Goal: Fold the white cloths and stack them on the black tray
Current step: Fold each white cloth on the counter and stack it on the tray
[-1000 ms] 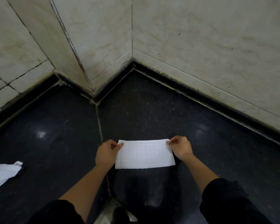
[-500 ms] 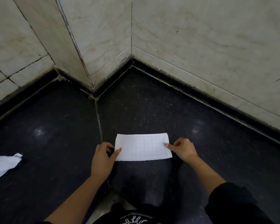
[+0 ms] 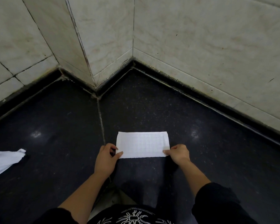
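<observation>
Left hand: the left hand (image 3: 106, 159) pinches the near left corner of the folded white cloth (image 3: 142, 145), thumb lying on top of it, the other fingers curled in at the edge.
Right hand: the right hand (image 3: 179, 153) pinches the near right corner, fingertips closed on the cloth's edge.
Folded white cloth: a flat rectangle lying on the dark bench (image 3: 217, 159), long sides running left to right, just right of the seam (image 3: 101, 120) between two slabs.
Second cloth: a crumpled white cloth (image 3: 3, 160) lies at the left edge of the view, well apart from both hands and partly cut off by the frame.
In the way: only bare bench shows between the two cloths.
Surroundings: pale tiled walls (image 3: 200, 46) meet the bench behind the cloth in an angled corner.
Person: a dark sleeve (image 3: 217, 202) and a dark shirt with a white print (image 3: 132, 215) fill the bottom edge.
</observation>
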Available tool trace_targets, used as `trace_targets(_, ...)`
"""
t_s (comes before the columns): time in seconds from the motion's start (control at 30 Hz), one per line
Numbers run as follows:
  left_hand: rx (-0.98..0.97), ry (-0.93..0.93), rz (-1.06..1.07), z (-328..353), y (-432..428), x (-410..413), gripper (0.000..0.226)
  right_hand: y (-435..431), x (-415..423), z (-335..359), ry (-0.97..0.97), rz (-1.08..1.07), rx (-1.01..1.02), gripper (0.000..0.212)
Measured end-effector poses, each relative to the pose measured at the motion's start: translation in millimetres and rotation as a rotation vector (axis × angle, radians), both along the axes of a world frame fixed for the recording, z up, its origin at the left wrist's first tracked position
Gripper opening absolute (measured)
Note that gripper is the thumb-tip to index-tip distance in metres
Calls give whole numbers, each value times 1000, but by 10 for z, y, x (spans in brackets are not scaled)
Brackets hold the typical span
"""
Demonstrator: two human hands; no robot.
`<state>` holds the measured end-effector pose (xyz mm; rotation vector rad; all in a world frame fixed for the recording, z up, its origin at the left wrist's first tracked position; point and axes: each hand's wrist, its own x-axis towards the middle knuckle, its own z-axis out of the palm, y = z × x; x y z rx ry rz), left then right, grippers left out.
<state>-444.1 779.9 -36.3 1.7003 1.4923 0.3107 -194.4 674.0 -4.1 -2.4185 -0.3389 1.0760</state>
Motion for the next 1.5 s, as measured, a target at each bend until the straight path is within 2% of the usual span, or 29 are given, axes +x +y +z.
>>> trace_targets(0.23,-7,1,-23,-15,40,1,21,-12,0,-59,42,-63,76,18)
trace_targets(0.4,-14,6,-24,-35,58,-3,22,-39,22,-42,203,-208,184,19)
trace_targets(0.7,-86,-74,54,-79,130,-44,16,-1,73,102,217,-213,237,5)
trace_targets(1.07,-84,-70,53,-127,150,-44,14,452,-374,392,302,44,343,12)
trace_targets(1.23,-90,-78,71,-142,160,-47,12,711,-732,316,197,253,241,19)
trace_targets(1.5,-103,-112,42,-168,183,-88,16,905,-1158,110,61,427,132,10)
